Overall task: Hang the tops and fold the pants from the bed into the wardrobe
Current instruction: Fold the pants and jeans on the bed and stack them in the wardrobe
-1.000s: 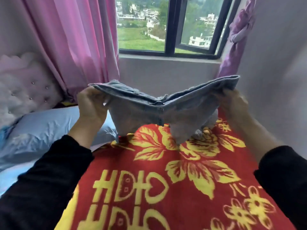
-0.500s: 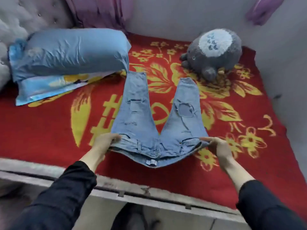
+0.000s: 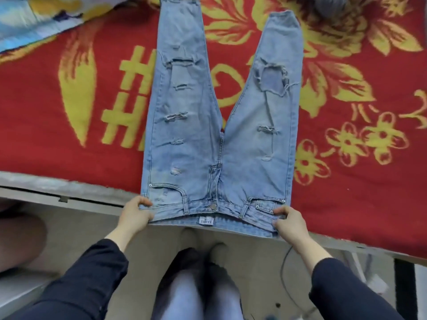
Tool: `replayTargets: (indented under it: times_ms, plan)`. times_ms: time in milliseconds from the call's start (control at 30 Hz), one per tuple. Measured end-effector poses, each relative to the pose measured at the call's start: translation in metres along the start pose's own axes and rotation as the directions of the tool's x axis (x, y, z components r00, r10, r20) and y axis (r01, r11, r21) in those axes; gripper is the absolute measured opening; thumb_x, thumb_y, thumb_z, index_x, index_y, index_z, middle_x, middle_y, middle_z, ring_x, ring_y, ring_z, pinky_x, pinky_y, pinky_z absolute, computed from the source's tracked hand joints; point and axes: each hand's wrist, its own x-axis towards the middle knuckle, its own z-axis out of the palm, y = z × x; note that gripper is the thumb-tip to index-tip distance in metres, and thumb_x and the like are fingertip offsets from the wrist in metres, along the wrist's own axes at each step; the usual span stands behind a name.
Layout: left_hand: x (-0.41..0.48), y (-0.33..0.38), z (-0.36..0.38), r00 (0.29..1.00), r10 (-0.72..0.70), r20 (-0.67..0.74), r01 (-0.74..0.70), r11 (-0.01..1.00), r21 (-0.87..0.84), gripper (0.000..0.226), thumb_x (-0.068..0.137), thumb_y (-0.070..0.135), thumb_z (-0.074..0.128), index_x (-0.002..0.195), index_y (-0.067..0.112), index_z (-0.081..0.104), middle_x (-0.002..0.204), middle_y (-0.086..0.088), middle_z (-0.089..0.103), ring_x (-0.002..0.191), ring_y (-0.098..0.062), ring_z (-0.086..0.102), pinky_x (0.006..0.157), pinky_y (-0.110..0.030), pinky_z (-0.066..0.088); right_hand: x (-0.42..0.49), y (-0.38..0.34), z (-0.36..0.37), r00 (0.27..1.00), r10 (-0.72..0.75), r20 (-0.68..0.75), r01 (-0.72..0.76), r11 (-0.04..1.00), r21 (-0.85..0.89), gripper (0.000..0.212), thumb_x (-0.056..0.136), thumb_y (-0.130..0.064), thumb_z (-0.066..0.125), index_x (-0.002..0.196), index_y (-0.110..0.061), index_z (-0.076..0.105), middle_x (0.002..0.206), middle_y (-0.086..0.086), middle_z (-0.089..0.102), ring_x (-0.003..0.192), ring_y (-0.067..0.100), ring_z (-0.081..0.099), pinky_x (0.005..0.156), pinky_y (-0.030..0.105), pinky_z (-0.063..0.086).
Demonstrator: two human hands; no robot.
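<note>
Stands at the near edge of the bed [image 3: 69, 190], looking straight down. Holds a pair of light blue jeans [image 3: 219, 139] by the waistband, one hand at each end. Pinches the left corner with the left hand [image 3: 135, 214], thumb on top of the denim and fingers curled under it. Pinches the right corner with the right hand [image 3: 291, 220] in the same way, thumb just beside the small pocket. Hands well apart, with the whole width of the waistband between them.

Laid flat and front up on a red blanket [image 3: 57, 146] patterned with yellow flowers and characters. Legs pointing away from the body, spread in a narrow V and meeting only at the crotch. Ripped in several places down both legs, with the largest hole on the leg on the right hand's side. Buttoned at the waist, with a small white label showing inside the back band. Waistband lying at the bed's near edge, over the grey frame.

Beyond the blanket at upper left, the corner of a blue pillow [image 3: 27, 21]. Below, dark sleeves, pale trousers and dark shoes [image 3: 196, 262] on the floor, with a thin cable [image 3: 285, 271] near the right arm.
</note>
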Motion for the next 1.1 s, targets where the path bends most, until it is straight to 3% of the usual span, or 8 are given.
replayTargets:
  times_ms: [100,167,333,567,733,900,1000,1100]
  plan:
    - [0.011,-0.009,0.023,0.998,-0.005,-0.069,0.024,0.959,0.282,0.033,0.083,-0.002,0.058,0.114,0.01,0.057,0.123,-0.017,0.05,0.095,-0.027,0.05,0.073,-0.032,0.042,0.015,0.009,0.018,0.999,-0.006,0.04,0.012,0.989,-0.151,0.039,0.08,0.004,0.058,0.116,-0.008,0.063,0.106,0.011,0.063,0.079,0.021,0.059,0.057,0.023,0.038]
    - [0.016,0.0,0.038,0.989,0.104,-0.104,-0.056,0.919,0.39,0.036,0.083,0.004,0.059,0.117,0.015,0.053,0.126,-0.013,0.041,0.116,-0.03,0.037,0.086,-0.036,0.039,0.03,0.006,0.019,0.999,-0.027,0.038,0.033,0.984,-0.178,0.039,0.083,-0.002,0.059,0.121,-0.008,0.062,0.11,0.014,0.063,0.078,0.022,0.058,0.062,0.023,0.038]
    - [0.018,0.071,0.097,0.881,0.47,0.042,-0.454,0.819,0.351,0.025,0.086,0.005,0.055,0.109,0.017,0.055,0.115,-0.002,0.044,0.118,-0.021,0.034,0.086,-0.026,0.031,0.076,-0.028,-0.012,0.992,-0.117,-0.046,0.108,0.98,-0.165,0.037,0.088,-0.008,0.055,0.125,-0.008,0.061,0.13,0.015,0.054,0.102,0.027,0.056,0.083,0.03,0.039]
    - [0.002,0.151,0.212,0.734,0.537,0.415,-0.663,0.699,0.268,0.028,0.094,0.017,0.047,0.121,0.017,0.052,0.124,0.0,0.049,0.115,-0.019,0.045,0.088,-0.031,0.04,0.164,-0.073,-0.063,0.957,-0.231,-0.177,0.211,0.97,-0.123,0.041,0.088,-0.01,0.055,0.129,-0.007,0.056,0.127,0.013,0.057,0.113,0.029,0.055,0.09,0.034,0.043]
    - [-0.01,0.172,0.279,0.725,0.575,0.38,-0.686,0.657,0.314,0.031,0.094,0.028,0.05,0.124,0.017,0.05,0.135,0.005,0.041,0.119,-0.021,0.039,0.091,-0.037,0.039,0.217,-0.093,-0.092,0.953,-0.199,-0.226,0.183,0.979,-0.092,0.051,0.088,-0.023,0.057,0.136,-0.011,0.044,0.124,0.008,0.054,0.109,0.029,0.054,0.085,0.037,0.045]
    - [-0.018,0.183,0.326,0.851,0.445,0.28,-0.514,0.592,0.621,0.079,0.072,0.069,0.06,0.127,0.019,0.034,0.14,-0.003,0.027,0.117,-0.032,0.032,0.083,-0.046,0.041,0.244,-0.103,-0.101,0.988,-0.092,-0.121,0.108,0.985,0.135,0.049,0.087,-0.021,0.063,0.129,-0.011,0.041,0.108,0.004,0.053,0.099,0.03,0.062,0.08,0.045,0.055]
    - [-0.015,0.185,0.344,0.851,0.466,0.243,-0.486,0.519,0.704,0.087,0.073,0.069,0.06,0.129,0.017,0.017,0.14,-0.008,0.024,0.116,-0.035,0.032,0.082,-0.049,0.043,0.248,-0.11,-0.105,0.999,-0.05,-0.008,0.049,0.935,0.35,0.05,0.088,-0.011,0.063,0.129,-0.009,0.035,0.114,0.016,0.055,0.088,0.027,0.066,0.071,0.036,0.059]
    - [-0.014,0.188,0.346,0.876,0.436,0.207,-0.441,0.548,0.711,0.086,0.057,0.056,0.074,0.118,0.014,0.03,0.124,-0.01,0.041,0.101,-0.033,0.042,0.066,-0.045,0.045,0.249,-0.119,-0.106,0.995,-0.091,0.051,0.061,0.903,0.426,0.055,0.085,0.001,0.061,0.133,-0.002,0.034,0.108,0.022,0.06,0.072,0.024,0.065,0.069,0.036,0.06]
